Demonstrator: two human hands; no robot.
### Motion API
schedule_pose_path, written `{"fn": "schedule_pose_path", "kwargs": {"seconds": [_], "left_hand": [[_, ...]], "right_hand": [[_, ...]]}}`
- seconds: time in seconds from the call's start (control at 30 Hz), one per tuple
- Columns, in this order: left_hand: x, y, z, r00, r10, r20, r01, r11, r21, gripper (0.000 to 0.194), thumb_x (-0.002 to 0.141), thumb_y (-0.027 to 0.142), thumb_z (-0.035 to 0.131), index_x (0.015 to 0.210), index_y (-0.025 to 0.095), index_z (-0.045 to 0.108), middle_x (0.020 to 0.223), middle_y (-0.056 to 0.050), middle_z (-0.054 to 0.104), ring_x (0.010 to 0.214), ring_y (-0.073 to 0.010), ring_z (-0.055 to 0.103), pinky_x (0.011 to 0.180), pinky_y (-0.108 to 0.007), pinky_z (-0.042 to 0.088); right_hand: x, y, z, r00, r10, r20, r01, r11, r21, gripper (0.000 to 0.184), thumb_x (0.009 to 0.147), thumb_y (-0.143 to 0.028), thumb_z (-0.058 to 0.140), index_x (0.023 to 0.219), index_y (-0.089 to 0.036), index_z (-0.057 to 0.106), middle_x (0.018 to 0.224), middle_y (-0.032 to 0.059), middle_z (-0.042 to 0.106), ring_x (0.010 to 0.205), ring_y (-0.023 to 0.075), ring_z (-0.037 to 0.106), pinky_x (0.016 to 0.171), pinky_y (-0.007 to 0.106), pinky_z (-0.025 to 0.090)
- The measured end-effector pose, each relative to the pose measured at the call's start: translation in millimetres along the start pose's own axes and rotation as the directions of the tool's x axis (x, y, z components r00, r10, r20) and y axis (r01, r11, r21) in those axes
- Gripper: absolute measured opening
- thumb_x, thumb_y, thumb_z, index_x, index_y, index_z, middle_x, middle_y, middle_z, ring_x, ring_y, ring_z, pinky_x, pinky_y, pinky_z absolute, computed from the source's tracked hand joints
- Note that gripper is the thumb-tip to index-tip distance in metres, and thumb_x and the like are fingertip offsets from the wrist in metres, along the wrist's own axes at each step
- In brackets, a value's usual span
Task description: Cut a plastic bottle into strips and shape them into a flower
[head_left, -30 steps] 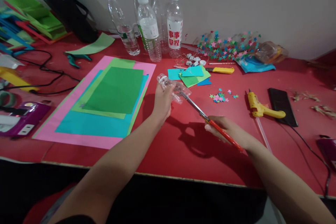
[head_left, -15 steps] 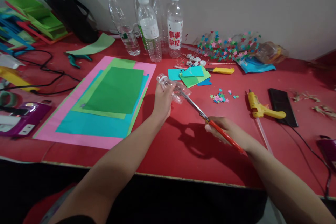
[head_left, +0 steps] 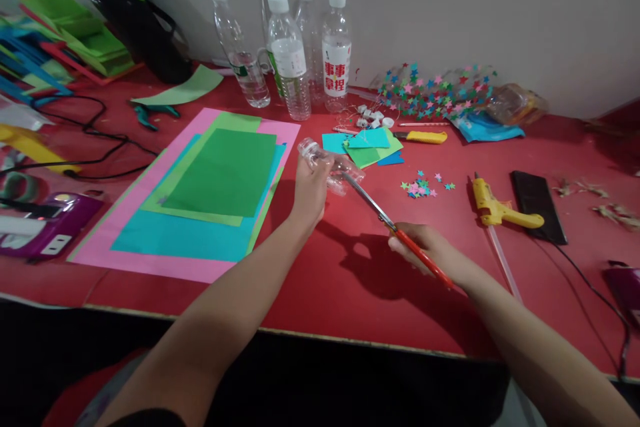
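Note:
My left hand (head_left: 311, 188) is closed around a clear plastic bottle piece (head_left: 345, 165), its threaded neck pointing up and left. In my right hand (head_left: 425, 247) is a pair of scissors (head_left: 373, 203) with red handles and long metal blades. The blade tips meet the cut end of the bottle piece; whether the plastic lies between them I cannot tell. The fingers of my right hand are partly hidden behind the red handles. Both hands are above the red table (head_left: 320, 293), over their shadows.
Stacked coloured paper (head_left: 225, 173) lies to the left. Capped bottles (head_left: 290, 67) stand along the wall. Star cutouts (head_left: 423, 187), a yellow utility knife (head_left: 425, 137), a yellow glue gun (head_left: 493, 203) and a black phone-like slab (head_left: 540, 207) lie right. Purple power strip (head_left: 50, 223) at left.
The scissors' handles and my right hand have shifted slightly left. The camera view has tilted a little, so the background sits slightly lower and to the right. Both grips are unchanged.

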State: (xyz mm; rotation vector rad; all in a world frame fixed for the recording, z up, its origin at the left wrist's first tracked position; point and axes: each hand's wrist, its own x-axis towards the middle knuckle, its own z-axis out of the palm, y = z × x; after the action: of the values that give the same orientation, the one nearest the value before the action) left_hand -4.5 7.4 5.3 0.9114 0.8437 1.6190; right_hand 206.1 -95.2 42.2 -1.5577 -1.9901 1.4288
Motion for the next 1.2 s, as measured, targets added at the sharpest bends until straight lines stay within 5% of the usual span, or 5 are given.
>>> {"fn": "schedule_pose_path", "kwargs": {"seconds": [0.2, 1.2], "left_hand": [[-5.0, 1.4, 3.6, 0.996, 0.024, 0.085, -0.025, 1.0, 0.004, 0.021, 0.079, 0.026, 0.065, 0.085, 0.021, 0.045, 0.076, -0.001, 0.07, 0.077, -0.0181, 0.07, 0.076, -0.036, 0.054], [-7.9, 2.6, 8.0, 0.996, 0.033, 0.079, -0.04, 0.996, 0.08, 0.023, 0.079, 0.029, 0.065, 0.086, 0.023, 0.043, 0.075, 0.0, 0.069, 0.078, -0.0183, 0.07, 0.078, -0.037, 0.053]], "right_hand": [[-1.7, 0.4, -0.8, 1.0, -0.005, 0.015, 0.005, 1.0, 0.001, 0.043, 0.086, -0.059, 0.054, 0.07, -0.021, 0.041, 0.061, -0.0059, 0.038, 0.054, 0.0084, 0.035, 0.051, 0.024, 0.027], [-1.6, -1.9, 7.2, 0.999, 0.024, 0.022, -0.028, 0.987, 0.156, 0.045, 0.085, -0.062, 0.054, 0.07, -0.022, 0.041, 0.051, -0.0087, 0.035, 0.043, 0.0064, 0.033, 0.043, 0.022, 0.025]]}}
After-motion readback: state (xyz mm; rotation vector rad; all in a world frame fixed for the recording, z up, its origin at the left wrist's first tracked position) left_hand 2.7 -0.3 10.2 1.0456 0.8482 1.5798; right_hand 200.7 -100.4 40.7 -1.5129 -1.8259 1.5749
